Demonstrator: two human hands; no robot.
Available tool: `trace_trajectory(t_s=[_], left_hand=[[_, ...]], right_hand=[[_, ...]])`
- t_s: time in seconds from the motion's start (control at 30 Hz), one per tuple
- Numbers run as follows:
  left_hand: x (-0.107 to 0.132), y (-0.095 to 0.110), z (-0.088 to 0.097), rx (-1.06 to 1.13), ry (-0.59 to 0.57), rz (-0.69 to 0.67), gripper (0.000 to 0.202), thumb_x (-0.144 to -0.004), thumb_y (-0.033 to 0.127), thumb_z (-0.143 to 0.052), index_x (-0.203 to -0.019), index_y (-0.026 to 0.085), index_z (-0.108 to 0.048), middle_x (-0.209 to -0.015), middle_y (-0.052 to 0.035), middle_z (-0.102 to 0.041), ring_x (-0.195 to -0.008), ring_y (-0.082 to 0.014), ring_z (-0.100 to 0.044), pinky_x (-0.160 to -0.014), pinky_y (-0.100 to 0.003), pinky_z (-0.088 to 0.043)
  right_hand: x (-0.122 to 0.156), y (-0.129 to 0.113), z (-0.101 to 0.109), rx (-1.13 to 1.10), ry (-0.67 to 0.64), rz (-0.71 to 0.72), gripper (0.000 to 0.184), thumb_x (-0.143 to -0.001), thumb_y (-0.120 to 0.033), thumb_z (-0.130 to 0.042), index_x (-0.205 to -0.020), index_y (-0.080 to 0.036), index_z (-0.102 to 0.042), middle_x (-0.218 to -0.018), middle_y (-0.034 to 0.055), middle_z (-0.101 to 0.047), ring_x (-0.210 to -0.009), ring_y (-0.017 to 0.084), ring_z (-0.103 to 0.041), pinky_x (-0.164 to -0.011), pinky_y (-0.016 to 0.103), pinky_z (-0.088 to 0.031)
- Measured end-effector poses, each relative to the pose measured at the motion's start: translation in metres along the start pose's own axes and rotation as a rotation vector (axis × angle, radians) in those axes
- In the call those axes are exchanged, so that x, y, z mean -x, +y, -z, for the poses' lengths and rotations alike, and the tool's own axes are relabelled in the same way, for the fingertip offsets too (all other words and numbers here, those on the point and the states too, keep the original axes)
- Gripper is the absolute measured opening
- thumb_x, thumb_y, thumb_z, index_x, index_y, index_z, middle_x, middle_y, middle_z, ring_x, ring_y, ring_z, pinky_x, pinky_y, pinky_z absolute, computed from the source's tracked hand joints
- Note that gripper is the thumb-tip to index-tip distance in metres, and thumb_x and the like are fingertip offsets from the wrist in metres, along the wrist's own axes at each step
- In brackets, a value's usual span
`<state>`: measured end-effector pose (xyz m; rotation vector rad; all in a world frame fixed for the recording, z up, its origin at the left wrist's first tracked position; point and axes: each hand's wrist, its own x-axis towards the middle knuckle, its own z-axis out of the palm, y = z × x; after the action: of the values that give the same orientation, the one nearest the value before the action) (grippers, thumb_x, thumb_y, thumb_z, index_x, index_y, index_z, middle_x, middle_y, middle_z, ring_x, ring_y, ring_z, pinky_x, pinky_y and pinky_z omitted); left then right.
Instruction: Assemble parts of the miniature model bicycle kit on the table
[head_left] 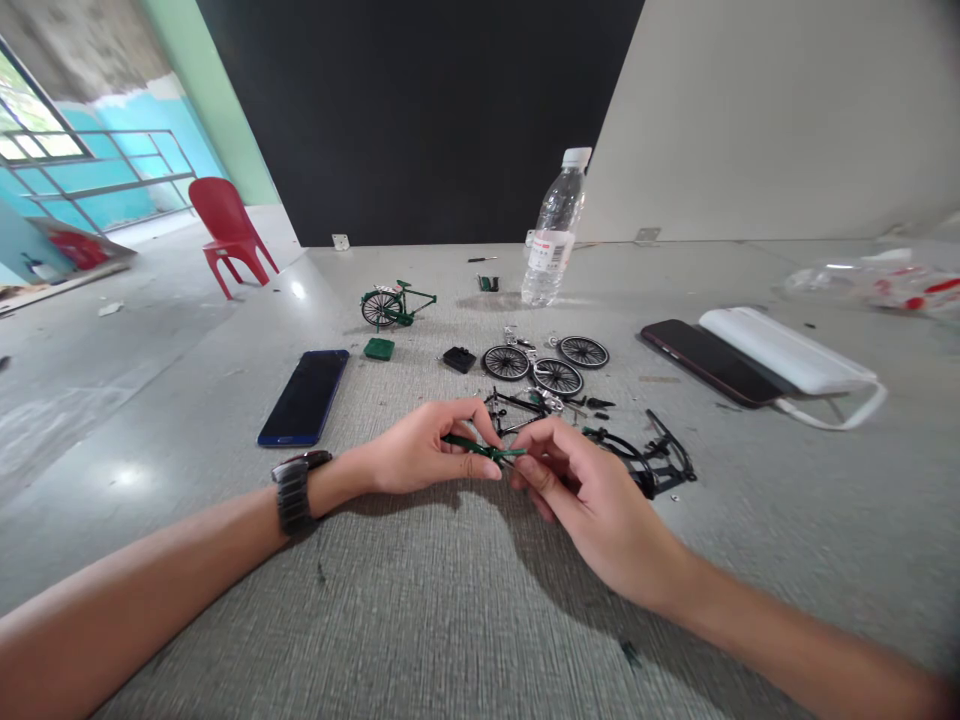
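Observation:
Between both hands is a small green bicycle part (491, 452), long and thin with a joint near its middle. My left hand (439, 445) is closed and pinches it between thumb and fingers. My right hand (574, 485) is closed too, with thumb and forefinger at the part's right end. Just beyond my fingers lie small silver and black model bicycle parts (510, 405). Three spoked model wheels (557, 377) rest behind those. Black frame-like plastic pieces (664, 455) lie beside my right hand, partly hidden by it. A partly built green model bicycle (397, 305) stands farther back at the left.
A blue phone (304, 398) lies to the left. At the right are a dark phone (709, 360) and a white power bank (784, 350) with a cable. A plastic bottle (553, 235) stands at the back. Green (379, 349) and black blocks (459, 359) sit mid-table.

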<state>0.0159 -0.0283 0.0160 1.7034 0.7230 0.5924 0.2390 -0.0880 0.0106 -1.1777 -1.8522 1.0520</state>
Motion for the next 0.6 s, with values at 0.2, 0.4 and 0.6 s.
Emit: trace_trajectory(t_s=[0.2, 0.4, 0.6], left_hand=[[0.0001, 0.0005, 0.0004, -0.027, -0.019, 0.001, 0.035, -0.083, 0.042, -0.082, -0.094, 0.017, -0.061, -0.087, -0.0011, -0.067, -0.081, -0.0135, -0.062, -0.069, -0.024, -0.046], [0.002, 0.0017, -0.0002, -0.109, -0.034, 0.011, 0.032, -0.087, 0.043, -0.077, -0.097, 0.017, -0.061, -0.092, -0.0025, -0.068, -0.082, -0.0142, -0.062, -0.068, -0.024, -0.047], [0.0046, 0.0025, -0.0009, -0.25, -0.061, -0.032, 0.033, -0.089, 0.046, -0.076, -0.098, 0.018, -0.062, -0.085, -0.0006, -0.066, -0.074, -0.0132, -0.062, -0.063, -0.024, -0.046]], right_hand=[[-0.0007, -0.0025, 0.0007, 0.062, 0.0, 0.003, 0.021, -0.106, -0.043, -0.05, -0.102, -0.024, -0.059, -0.077, -0.0002, -0.064, -0.062, 0.014, -0.056, -0.057, 0.03, -0.045], [-0.0008, -0.0028, 0.0018, 0.16, -0.064, 0.033, 0.017, -0.107, -0.038, -0.049, -0.102, -0.025, -0.058, -0.073, -0.0018, -0.063, -0.061, 0.015, -0.056, -0.056, 0.03, -0.043], [-0.0003, -0.0039, 0.0032, 0.178, -0.204, 0.095, 0.006, -0.103, -0.03, -0.055, -0.102, -0.025, -0.054, -0.089, 0.0016, -0.074, -0.072, 0.017, -0.067, -0.065, 0.03, -0.049]])
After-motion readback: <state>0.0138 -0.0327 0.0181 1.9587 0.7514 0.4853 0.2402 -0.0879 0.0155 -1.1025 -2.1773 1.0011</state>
